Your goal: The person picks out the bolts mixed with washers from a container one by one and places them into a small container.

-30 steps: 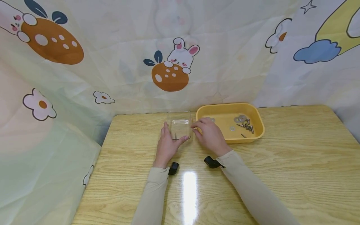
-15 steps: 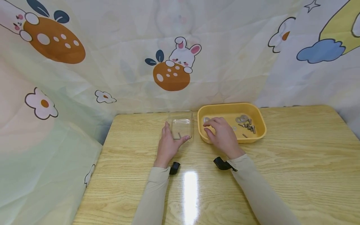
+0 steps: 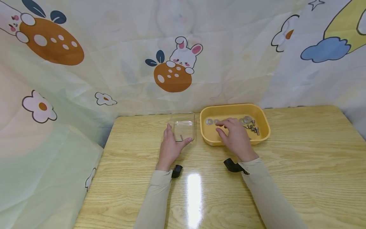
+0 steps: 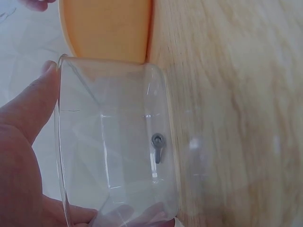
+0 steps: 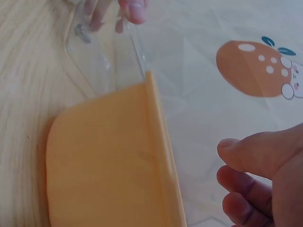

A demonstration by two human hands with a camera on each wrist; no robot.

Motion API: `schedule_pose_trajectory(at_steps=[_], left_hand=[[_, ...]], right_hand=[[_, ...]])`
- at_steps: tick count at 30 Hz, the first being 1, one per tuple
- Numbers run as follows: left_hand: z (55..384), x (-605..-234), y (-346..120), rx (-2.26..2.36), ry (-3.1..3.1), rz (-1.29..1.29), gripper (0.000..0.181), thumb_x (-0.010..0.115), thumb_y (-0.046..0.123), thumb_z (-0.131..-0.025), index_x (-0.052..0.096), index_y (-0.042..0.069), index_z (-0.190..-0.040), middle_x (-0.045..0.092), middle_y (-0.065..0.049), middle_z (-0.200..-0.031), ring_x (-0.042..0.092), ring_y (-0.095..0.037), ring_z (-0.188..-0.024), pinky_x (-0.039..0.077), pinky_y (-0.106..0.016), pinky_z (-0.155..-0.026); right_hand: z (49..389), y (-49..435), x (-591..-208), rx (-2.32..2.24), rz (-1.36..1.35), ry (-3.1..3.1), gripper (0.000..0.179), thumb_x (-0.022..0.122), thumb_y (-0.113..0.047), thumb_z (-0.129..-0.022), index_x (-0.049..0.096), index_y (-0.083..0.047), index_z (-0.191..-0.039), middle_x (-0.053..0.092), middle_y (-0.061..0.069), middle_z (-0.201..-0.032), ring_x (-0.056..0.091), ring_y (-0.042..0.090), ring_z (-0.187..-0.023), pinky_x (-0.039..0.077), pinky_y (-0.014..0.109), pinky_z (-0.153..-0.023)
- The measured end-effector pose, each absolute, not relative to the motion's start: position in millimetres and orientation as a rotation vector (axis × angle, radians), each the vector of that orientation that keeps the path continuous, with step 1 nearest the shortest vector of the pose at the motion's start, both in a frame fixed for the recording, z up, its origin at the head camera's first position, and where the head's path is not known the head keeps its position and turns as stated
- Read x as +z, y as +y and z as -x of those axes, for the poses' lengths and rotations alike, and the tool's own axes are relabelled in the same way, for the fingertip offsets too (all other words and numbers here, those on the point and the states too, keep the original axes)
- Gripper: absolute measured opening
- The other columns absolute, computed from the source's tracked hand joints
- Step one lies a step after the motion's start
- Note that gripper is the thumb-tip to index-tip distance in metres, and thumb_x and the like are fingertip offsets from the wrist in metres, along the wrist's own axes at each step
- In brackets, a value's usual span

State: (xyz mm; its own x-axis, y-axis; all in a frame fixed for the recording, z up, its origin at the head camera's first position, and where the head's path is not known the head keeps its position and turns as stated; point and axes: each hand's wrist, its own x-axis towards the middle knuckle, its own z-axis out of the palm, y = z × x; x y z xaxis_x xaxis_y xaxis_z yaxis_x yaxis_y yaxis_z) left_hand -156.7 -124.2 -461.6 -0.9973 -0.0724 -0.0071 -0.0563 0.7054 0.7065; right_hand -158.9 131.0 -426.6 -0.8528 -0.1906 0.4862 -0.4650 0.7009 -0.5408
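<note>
My left hand [image 3: 168,149] holds a clear plastic box [image 3: 183,128], its thumb at the rim and the other fingers along the left side. A single metal socket-head screw [image 4: 157,142] lies inside, as the left wrist view shows. Over the yellow tray [image 3: 210,134], my right hand [image 3: 237,140] hovers with loosely bent fingers and a gap between thumb and index; no object shows between them. Flat washers [image 3: 209,121] lie at the left of that tray. Several socket-head screws [image 3: 256,130] and a large washer [image 3: 247,120] lie at its right. The right hand hides part of the tray's middle.
Box and tray stand side by side near the back edge of the wooden table [image 3: 308,159]. Right behind them hangs a printed cloth [image 3: 228,70], with another stretch of cloth along the left side.
My right hand has moved right, from beside the clear box to over the yellow tray's middle, uncovering the washers at the left. My left hand stays at the box; the screw inside has turned slightly.
</note>
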Motion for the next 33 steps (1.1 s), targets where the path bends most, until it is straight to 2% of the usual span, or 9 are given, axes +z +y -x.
schedule_pose_trajectory(at_steps=[11,19,25,33], left_hand=[[156.6,-462.6,-123.2,-1.210,-2.886,-0.111,0.126,0.077,0.063,-0.079,0.005,0.001,-0.161,0.021,-0.021,-0.163,0.038,-0.042,-0.140,0.034,-0.051,-0.113],[156.4,-460.4,-123.1,-1.221,-2.878,-0.105,0.127,0.076,0.065,-0.078,0.006,0.000,-0.160,0.023,-0.021,-0.162,0.039,-0.042,-0.139,0.035,-0.051,-0.112],[156.2,-461.0,-123.7,-1.216,-2.882,-0.111,0.127,0.077,0.065,-0.078,0.006,-0.001,-0.160,0.023,-0.022,-0.162,0.041,-0.042,-0.138,0.036,-0.051,-0.112],[156.5,-461.6,-123.8,-1.217,-2.878,-0.102,0.125,0.078,0.062,-0.079,0.005,0.000,-0.160,0.023,-0.022,-0.162,0.046,-0.044,-0.133,0.038,-0.052,-0.110]], right_hand=[[161.7,150.9,-427.3,0.937,-0.454,-2.557,0.018,0.073,-0.009,-0.093,0.073,0.000,-0.109,0.069,0.016,-0.102,0.062,0.035,-0.091,0.050,0.045,-0.071],[168.1,168.6,-426.7,0.944,-0.360,-2.652,0.021,0.071,-0.010,-0.094,0.072,0.000,-0.113,0.069,0.018,-0.108,0.059,0.035,-0.093,0.048,0.048,-0.078],[171.0,175.9,-430.2,0.958,-0.381,-2.661,0.024,0.073,-0.006,-0.091,0.070,0.004,-0.113,0.069,0.021,-0.107,0.059,0.036,-0.093,0.047,0.049,-0.082],[173.5,189.0,-432.3,1.002,-0.307,-2.787,0.032,0.071,-0.007,-0.093,0.066,0.006,-0.122,0.063,0.025,-0.119,0.058,0.039,-0.101,0.049,0.053,-0.086]])
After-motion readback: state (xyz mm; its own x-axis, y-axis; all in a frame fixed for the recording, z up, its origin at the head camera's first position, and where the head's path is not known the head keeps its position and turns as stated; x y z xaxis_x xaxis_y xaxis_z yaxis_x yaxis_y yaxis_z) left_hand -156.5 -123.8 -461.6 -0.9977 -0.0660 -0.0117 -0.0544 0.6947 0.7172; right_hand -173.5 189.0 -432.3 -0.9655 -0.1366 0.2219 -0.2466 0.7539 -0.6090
